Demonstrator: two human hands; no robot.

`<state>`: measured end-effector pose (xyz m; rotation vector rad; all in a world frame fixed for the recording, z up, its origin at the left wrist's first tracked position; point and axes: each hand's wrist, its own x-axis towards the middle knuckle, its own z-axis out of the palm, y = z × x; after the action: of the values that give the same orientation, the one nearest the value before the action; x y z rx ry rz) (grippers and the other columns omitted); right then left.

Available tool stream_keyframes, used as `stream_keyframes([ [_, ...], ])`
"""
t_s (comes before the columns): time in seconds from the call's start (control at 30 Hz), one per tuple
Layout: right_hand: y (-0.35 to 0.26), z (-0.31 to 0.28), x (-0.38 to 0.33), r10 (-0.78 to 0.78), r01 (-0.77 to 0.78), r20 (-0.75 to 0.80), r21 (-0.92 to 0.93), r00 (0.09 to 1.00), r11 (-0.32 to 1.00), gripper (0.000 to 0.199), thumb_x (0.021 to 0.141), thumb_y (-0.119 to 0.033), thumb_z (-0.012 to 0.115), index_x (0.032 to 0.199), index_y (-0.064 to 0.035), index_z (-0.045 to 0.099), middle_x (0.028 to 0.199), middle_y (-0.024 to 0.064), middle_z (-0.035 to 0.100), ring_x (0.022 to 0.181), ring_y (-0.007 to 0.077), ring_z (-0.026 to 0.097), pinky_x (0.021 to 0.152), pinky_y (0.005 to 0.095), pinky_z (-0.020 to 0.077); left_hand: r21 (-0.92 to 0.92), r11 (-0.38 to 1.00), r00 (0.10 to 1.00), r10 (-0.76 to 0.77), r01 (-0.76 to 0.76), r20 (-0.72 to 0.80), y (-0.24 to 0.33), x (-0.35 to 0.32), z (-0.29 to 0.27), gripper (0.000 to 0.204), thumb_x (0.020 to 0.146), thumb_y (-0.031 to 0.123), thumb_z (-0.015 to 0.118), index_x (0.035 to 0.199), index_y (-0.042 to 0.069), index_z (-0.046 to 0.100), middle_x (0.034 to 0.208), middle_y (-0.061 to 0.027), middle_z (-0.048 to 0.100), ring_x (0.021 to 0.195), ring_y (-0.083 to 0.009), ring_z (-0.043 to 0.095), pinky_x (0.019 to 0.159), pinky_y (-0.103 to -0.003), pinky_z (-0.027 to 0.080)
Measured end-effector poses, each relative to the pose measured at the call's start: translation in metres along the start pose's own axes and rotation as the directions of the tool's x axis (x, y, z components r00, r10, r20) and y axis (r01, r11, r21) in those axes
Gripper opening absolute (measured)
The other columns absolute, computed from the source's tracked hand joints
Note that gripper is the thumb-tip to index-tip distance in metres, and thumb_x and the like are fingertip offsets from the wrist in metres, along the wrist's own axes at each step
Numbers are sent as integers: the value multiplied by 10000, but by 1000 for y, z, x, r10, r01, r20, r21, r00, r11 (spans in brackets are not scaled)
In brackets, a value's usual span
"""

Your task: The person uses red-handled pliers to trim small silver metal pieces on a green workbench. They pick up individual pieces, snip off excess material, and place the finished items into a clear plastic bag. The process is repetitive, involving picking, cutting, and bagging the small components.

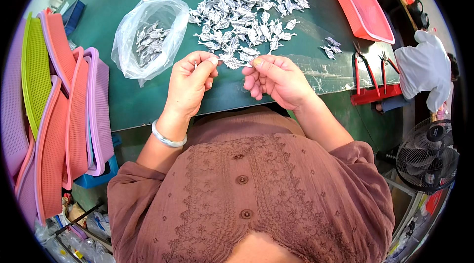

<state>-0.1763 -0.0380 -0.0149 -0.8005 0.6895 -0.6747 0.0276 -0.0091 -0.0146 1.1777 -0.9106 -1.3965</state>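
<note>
1. I am holding one silver leaf-shaped metal piece (233,62) at the centre of the frame, just above the near edge of the green table (148,100).
2. My left hand (190,83) is pinching its left end, thumb and forefinger pressed together on it.
3. My right hand (276,79) is gripping the other end, fingertips (256,63) closed on the leaf, the other fingers curling below.
4. One loose heap of the same silver leaves (249,16) is lying just above my hands; they are too many and too overlapped for me to count.
5. One clear plastic bag (145,36) is sitting to the upper left of my hands, holding more leaves.
6. One small cluster of leaves (331,47) is lying apart, to the right of the heap.
7. Two pairs of red-handled pliers (368,68) are resting at the right edge of the table, side by side.
8. One pink tray (360,6) is leaning at the upper right.
9. A stack of mesh baskets (64,115) in pink, purple and green is filling the left side; I cannot count them surely.
10. One black fan (427,157) is standing at the lower right.
</note>
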Motion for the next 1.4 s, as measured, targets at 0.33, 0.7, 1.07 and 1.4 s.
stream_keyframes([
  [0.33, 7, -5, 2, 63, -72, 68, 141, 996, 987, 205, 916, -174, 514, 886, 8, 603, 712, 102, 618, 570, 150, 585, 515, 260, 492, -16, 999, 999, 38, -38, 4, -4, 0, 1, 125, 883, 122, 564, 940, 23, 613, 723, -19, 578, 540, -43, 465, 478, -166, 357],
  [0.7, 16, 13, 3, 2, -10, -73, -107, 997, 994, 124, 864, -146, 588, 872, -23, 584, 681, 41, 595, 548, 86, 537, 499, 204, 437, -458, 869, 980, -129, 185, 151, -14, 0, 4, 301, 942, 202, 453, 1110, -27, 552, 822, -82, 561, 678, -120, 526, 608, -247, 441],
  [1.07, 3, -17, 16, -678, 117, 145, -989, 721, -87, 118, 779, -98, 632, 885, -46, 635, 776, 83, 578, 692, 245, 581, 628, 336, 469, -460, 859, 973, -224, 225, 58, -21, 4, -6, 230, 925, 250, 479, 920, 34, 559, 787, -67, 550, 697, -148, 490, 556, -250, 397],
  [1.4, 4, -25, 20, -678, 160, 199, -980, 708, -121, 53, 757, -101, 625, 779, -53, 627, 757, 72, 561, 761, 270, 575, 664, 359, 468, -386, 884, 962, -270, 265, 41, -11, 0, 5, 131, 885, 142, 544, 974, 46, 549, 817, -68, 593, 699, -167, 587, 595, -265, 498],
])
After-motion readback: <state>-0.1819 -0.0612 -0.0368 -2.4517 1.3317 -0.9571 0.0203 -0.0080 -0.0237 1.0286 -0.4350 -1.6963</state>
